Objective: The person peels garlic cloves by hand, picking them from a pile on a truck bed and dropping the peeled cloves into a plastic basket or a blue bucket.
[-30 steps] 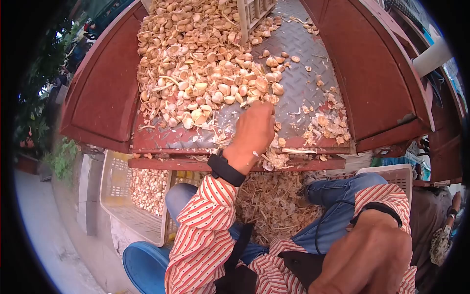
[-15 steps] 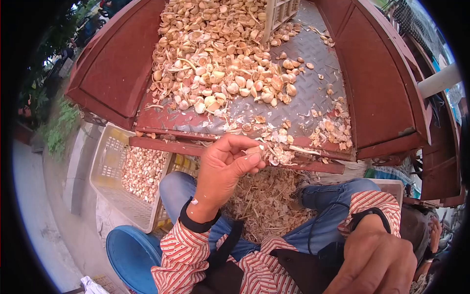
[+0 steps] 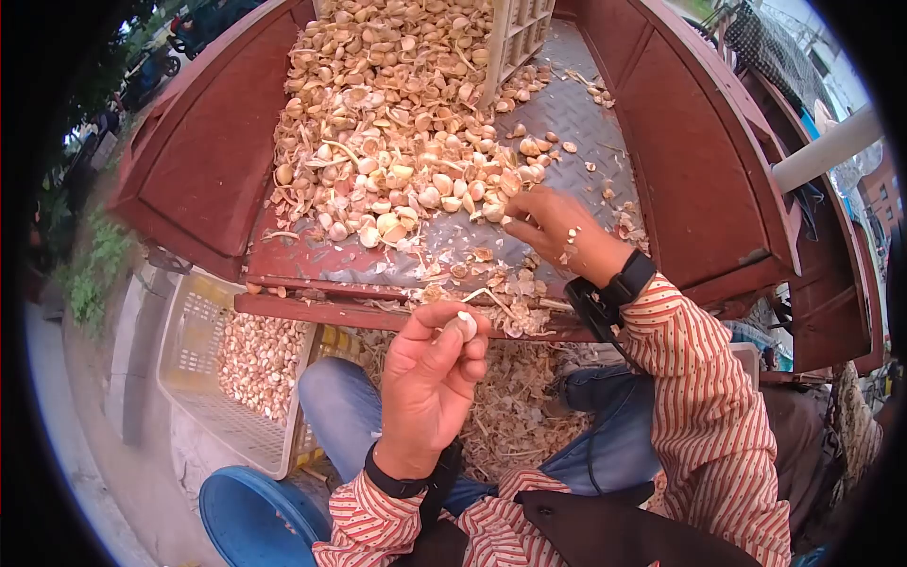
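Note:
My left hand (image 3: 433, 369) is raised just in front of the cart's front edge, thumb and fingers pinched on a white garlic clove (image 3: 467, 325). My right hand (image 3: 559, 231) reaches over the cart bed to the near right edge of the garlic pile (image 3: 397, 132). Its thumb and forefinger are apart, with the fingertips at the loose cloves there; whether they touch one is hard to see. Bits of papery skin stick to the back of this hand. Dry garlic skins (image 3: 520, 288) lie scattered on the bed near both hands.
The red metal cart (image 3: 694, 170) has raised side panels. A pale crate (image 3: 521, 42) stands on its bed. Below left, a yellowish plastic basket (image 3: 198, 369) holds many cloves, beside a blue bucket (image 3: 213, 515). Garlic skins (image 3: 515, 406) heap between the legs.
My right hand has moved from the lower right up to the garlic pile. My left hand has turned and come slightly down, with a white clove now showing. The view has shifted a little.

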Demonstrator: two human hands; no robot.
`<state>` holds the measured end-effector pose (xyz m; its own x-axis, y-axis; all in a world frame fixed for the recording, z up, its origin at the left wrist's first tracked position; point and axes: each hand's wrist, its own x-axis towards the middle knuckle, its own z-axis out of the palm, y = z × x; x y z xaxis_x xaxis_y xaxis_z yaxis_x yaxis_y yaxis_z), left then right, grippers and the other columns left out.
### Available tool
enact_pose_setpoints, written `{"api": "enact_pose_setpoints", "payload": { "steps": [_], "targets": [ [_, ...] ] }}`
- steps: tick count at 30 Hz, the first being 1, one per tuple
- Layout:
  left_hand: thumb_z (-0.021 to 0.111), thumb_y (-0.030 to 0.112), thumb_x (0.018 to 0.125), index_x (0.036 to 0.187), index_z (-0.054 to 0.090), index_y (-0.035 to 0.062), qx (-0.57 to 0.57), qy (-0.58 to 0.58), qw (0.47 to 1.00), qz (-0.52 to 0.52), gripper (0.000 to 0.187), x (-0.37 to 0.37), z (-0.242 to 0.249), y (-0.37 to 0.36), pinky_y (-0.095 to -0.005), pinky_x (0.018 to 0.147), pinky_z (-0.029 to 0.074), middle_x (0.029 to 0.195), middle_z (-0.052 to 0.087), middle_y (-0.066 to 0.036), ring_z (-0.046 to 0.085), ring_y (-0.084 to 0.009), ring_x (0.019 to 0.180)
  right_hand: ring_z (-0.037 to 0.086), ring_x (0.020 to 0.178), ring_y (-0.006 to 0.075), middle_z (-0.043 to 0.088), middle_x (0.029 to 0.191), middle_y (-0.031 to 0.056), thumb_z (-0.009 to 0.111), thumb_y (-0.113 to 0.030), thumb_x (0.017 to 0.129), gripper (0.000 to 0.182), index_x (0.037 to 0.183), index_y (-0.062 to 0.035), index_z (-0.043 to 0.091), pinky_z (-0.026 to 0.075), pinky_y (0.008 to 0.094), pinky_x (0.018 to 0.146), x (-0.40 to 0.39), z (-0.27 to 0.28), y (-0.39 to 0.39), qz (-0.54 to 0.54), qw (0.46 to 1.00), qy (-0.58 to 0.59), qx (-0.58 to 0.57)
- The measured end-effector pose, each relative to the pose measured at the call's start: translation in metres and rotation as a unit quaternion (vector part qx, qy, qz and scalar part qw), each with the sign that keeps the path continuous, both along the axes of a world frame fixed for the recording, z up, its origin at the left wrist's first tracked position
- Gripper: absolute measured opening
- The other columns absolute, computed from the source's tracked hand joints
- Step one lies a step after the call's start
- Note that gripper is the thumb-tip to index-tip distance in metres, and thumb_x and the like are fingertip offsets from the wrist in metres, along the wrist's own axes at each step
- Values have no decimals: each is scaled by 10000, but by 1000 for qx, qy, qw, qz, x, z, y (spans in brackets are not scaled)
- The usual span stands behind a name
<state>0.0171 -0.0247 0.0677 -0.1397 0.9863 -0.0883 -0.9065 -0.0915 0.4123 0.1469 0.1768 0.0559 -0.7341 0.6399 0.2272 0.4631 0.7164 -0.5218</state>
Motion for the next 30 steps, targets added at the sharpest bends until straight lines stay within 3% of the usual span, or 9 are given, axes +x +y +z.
{"api": "enact_pose_setpoints", "payload": {
  "steps": [2, 4, 7, 9, 12, 13, 14, 17, 30],
  "targets": [
    [580, 46, 858, 1085, 532, 35, 159, 110, 980, -56, 232, 4, 37, -20, -228, 644, 526, 989, 549, -189, 561, -192, 805, 579, 778, 373, 576, 784, 195, 631, -148, 747, 157, 792, -4, 588, 454, 441, 664, -12, -22, 26, -20, 997, -70, 25],
    [568, 40, 865, 962, 584, -15, 360, 198, 901, -139, 112, 0, 64, -29, -310, 718, 507, 1038, 549, -227, 591, -220, 803, 577, 786, 376, 580, 798, 196, 620, -125, 741, 141, 795, -2, 575, 452, 443, 663, -20, -32, 29, -28, 991, -114, 63],
    [610, -58, 791, 953, 602, -145, 105, -195, 831, -511, 184, 9, 92, -59, -309, 735, 477, 1058, 537, -260, 582, -290, 895, 570, 798, 376, 588, 820, 188, 602, -90, 737, 122, 800, 0, 549, 440, 447, 660, -25, -38, 25, -14, 983, -145, 115],
    [605, -80, 781, 940, 602, -154, 255, -169, 905, -296, 175, 31, 83, -79, -338, 744, 491, 1068, 522, -284, 582, -326, 913, 567, 801, 389, 587, 831, 194, 589, -67, 725, 123, 820, -1, 545, 440, 458, 669, -18, -36, 24, -3, 977, -177, 115],
    [592, -92, 788, 934, 606, -151, 414, -90, 900, -101, 157, 40, 76, -65, -379, 749, 507, 1034, 536, -293, 594, -352, 903, 593, 762, 271, 596, 811, 152, 585, -24, 742, 172, 913, -13, 562, 468, 353, 673, -3, -28, 15, -10, 995, -102, -3],
    [588, -85, 796, 938, 606, -146, 438, -81, 892, -79, 155, 44, 75, -64, -384, 746, 509, 1024, 543, -291, 598, -352, 894, 599, 758, 229, 603, 813, 132, 582, -17, 752, 175, 927, -15, 566, 471, 326, 673, 1, -27, 14, -18, 995, -66, -67],
    [584, -78, 805, 943, 607, -140, 461, -73, 883, -56, 153, 48, 74, -63, -388, 743, 511, 1013, 549, -289, 602, -351, 884, 568, 786, 107, 615, 873, 52, 562, 2, 788, 171, 957, -14, 578, 461, 257, 705, 6, -35, 17, -25, 980, -10, -198],
    [575, -50, 827, 960, 602, -130, 448, -90, 889, -41, 158, 56, 76, -68, -393, 736, 514, 987, 566, -284, 609, -347, 866, 550, 836, 63, 612, 942, 9, 549, 10, 806, 184, 986, -16, 578, 455, 235, 745, 16, -37, 5, -11, 931, 130, -342],
    [623, -43, 798, 910, 620, -134, 419, 33, 907, 17, 145, 44, 80, -62, -342, 630, 524, 900, 605, -277, 624, -308, 771, 539, 706, 60, 576, 850, -2, 517, -9, 842, 226, 1065, 2, 551, 450, 209, 637, 20, -33, -3, -13, 903, 131, -410]
  ]
}}
